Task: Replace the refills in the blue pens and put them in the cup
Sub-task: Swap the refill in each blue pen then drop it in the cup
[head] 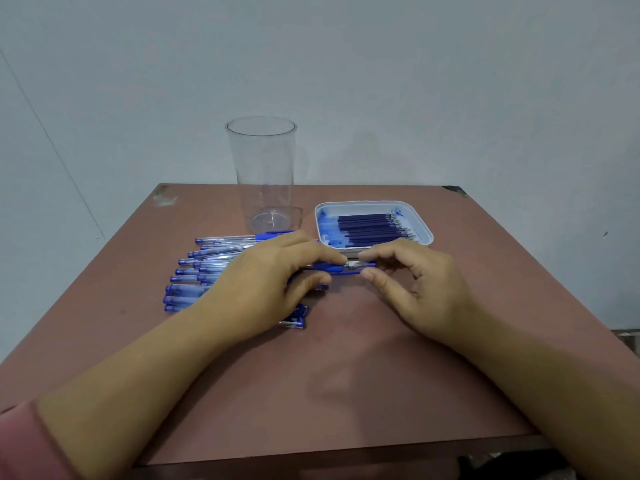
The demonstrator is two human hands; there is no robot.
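Our forearms reach in from the near edge, the left one coming out of a pink sleeve [20, 441], and they meet over the middle of the table [346, 375]. Between the hands lies one blue pen [332, 267], held level and crosswise just above the tabletop. Our left hand [266, 271] grips its blue end, with the fingers curled over the top and the thumb tucked beneath. Our right hand [415, 285] pinches the clearer end between thumb and forefinger, while the other fingers arch loosely above it. The two grips nearly touch at the middle of the pen, and whether the barrel is in one piece there we cannot tell.

Under and to the left of the left hand lies a heap of more pens [194, 271], clear barrels with blue ends, mostly lying side by side and partly hidden by the hand. A few blue bits [298, 318] show just below the left wrist; they are too blurred to name.

Beyond the right hand sits a white tray [427, 233] with rounded corners and blue stains inside, holding a row of dark blue refills [370, 226] laid parallel. Left of the tray, toward the far edge, a tall clear cup [265, 174] stands upright with nothing in it — well apart from the held pen. Behind the brown table rises a plain pale wall [415, 81].
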